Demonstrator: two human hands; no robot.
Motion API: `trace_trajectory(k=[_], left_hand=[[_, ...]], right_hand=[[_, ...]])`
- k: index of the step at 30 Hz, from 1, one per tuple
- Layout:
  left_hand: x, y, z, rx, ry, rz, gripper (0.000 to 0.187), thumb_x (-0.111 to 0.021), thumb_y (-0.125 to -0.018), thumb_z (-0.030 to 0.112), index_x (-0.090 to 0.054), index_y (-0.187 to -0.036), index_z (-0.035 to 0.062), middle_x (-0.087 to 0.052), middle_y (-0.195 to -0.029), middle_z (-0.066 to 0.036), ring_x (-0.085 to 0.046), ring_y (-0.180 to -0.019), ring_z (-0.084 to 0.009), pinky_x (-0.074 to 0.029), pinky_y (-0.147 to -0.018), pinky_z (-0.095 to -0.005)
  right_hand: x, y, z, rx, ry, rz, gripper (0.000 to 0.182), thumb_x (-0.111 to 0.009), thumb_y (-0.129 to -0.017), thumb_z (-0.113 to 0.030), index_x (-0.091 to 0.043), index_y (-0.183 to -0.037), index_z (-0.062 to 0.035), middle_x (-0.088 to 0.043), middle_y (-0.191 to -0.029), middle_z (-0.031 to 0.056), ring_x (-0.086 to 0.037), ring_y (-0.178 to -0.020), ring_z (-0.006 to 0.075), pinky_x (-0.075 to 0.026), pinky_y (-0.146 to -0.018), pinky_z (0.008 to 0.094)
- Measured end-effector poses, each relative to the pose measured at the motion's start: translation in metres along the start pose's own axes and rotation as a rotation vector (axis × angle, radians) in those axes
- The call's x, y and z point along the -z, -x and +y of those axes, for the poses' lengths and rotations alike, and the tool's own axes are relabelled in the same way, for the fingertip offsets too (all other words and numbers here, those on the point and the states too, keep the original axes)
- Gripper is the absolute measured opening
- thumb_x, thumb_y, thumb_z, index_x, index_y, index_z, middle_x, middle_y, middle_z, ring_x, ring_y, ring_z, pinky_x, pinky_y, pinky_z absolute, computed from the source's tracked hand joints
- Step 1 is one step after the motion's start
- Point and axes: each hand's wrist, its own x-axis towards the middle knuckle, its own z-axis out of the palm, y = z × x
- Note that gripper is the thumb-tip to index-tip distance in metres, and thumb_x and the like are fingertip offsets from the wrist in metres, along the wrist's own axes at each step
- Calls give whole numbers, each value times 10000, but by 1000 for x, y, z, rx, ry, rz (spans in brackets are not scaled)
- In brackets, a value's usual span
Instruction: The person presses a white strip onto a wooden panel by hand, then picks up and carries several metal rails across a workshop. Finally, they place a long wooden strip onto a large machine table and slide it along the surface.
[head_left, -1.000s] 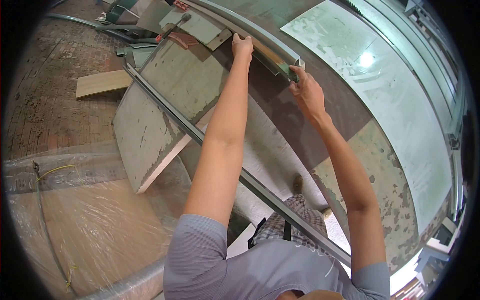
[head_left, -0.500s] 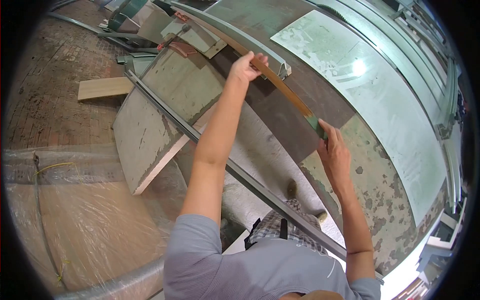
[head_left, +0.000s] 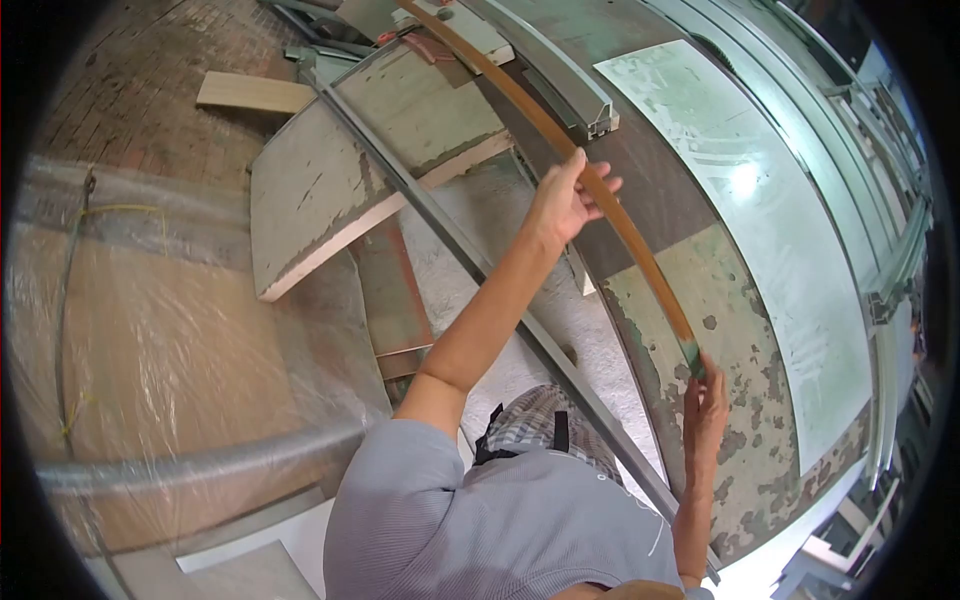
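A long, narrow brown strip with a green end runs diagonally from the top of the view toward the lower right. My left hand grips it partway along, thumb on the near side and fingertips showing past the far edge. At the green end, my right hand pinches the strip, its fingers closed around the tip. Beneath lies a worktable with a dark brown sheet and a patchy, peeling surface. A pale metal profile with an open hollow end lies just beyond the strip.
A large whitish-green sheet covers the table's far side, with long metal profiles behind it. A grey metal bar crosses diagonally close to my body. Left are a worn board, a wooden plank and a plastic-wrapped stack.
Both hands and the strip have moved down and to the right, toward my body. The camera view has also shifted. Both hands still hold the strip.
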Motion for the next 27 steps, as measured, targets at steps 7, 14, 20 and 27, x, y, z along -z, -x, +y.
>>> trace_trajectory(k=[7, 14, 20, 27], left_hand=[[20, 84, -53, 29, 43, 124, 266, -527, -909, 350, -486, -938, 90, -563, -1004, -116, -559, -997, -325, -448, -848, -538], [39, 108, -79, 85, 74, 201, 299, -525, -906, 374, -480, -948, 81, -547, -1018, -133, -552, -1001, -329, -444, -856, -539], [52, 105, -94, 113, 106, 218, 361, -521, -902, 396, -450, -1015, 60, -531, -1047, -142, -547, -1009, -340, -432, -864, -540], [65, 87, -107, 203, 145, 260, 461, -488, -915, 416, -372, -1145, 33, -463, -1120, -153, -491, -1072, -332, -373, -932, -549]], right_hand=[[29, 67, 33, 87, -10, -23, 477, -552, -784, 86, -513, -1208, -129, -565, -905, 89, -586, -729, 217, -494, -665, 335], [43, 92, 36, 137, -13, -87, 474, -566, -770, 85, -522, -1196, -117, -579, -899, 109, -609, -774, 244, -493, -665, 355], [50, 96, 35, 54, -28, -171, 415, -545, -807, 30, -525, -1197, -108, -580, -948, 121, -592, -794, 247, -483, -716, 346], [35, 91, 63, 139, 92, -120, 443, -595, -772, -13, -514, -1192, -129, -598, -914, 115, -595, -781, 286, -486, -695, 387]])
